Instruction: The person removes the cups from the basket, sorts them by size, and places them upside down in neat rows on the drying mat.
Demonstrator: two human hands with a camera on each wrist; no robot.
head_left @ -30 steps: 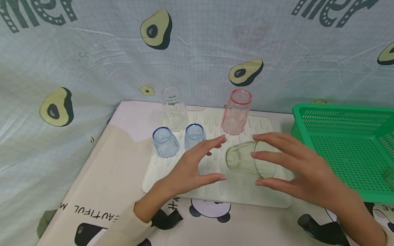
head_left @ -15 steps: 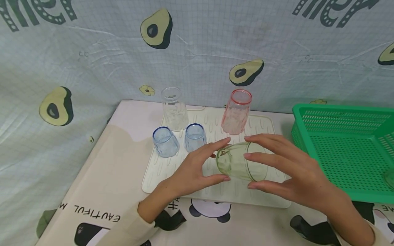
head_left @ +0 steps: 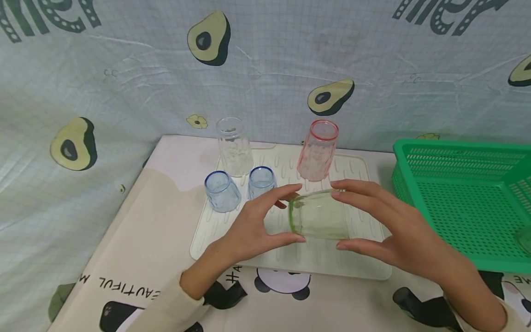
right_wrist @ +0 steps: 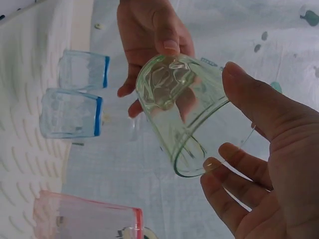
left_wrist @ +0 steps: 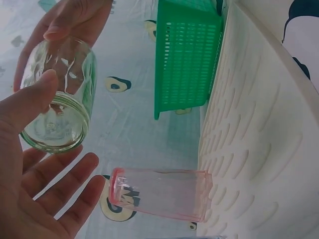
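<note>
A pale green drinking glass (head_left: pixel 319 216) lies sideways in the air above the white draining mat (head_left: pixel 290 258), between both hands. My right hand (head_left: pixel 386 221) holds it near its open rim, thumb below and fingers above in the head view. At the base end, my left hand (head_left: pixel 257 226) grips it between thumb and fingers. The left wrist view shows the left thumb against the thick base of the green glass (left_wrist: pixel 57 122), with other fingers spread. In the right wrist view the right thumb and fingertips pinch the rim side of the green glass (right_wrist: pixel 184 119).
Two small blue-rimmed glasses (head_left: pixel 222 193), a tall clear glass (head_left: pixel 235 150) and a pink glass (head_left: pixel 317 154) stand on the mat, rims up. At the right is a green plastic basket (head_left: pixel 452 216) with a glass (head_left: pixel 524 240) partly visible inside.
The right hand has brought the green glass leftward, and the left hand, apart from it at first, now holds its base. The glass has turned, so its mouth faces more to the right.
</note>
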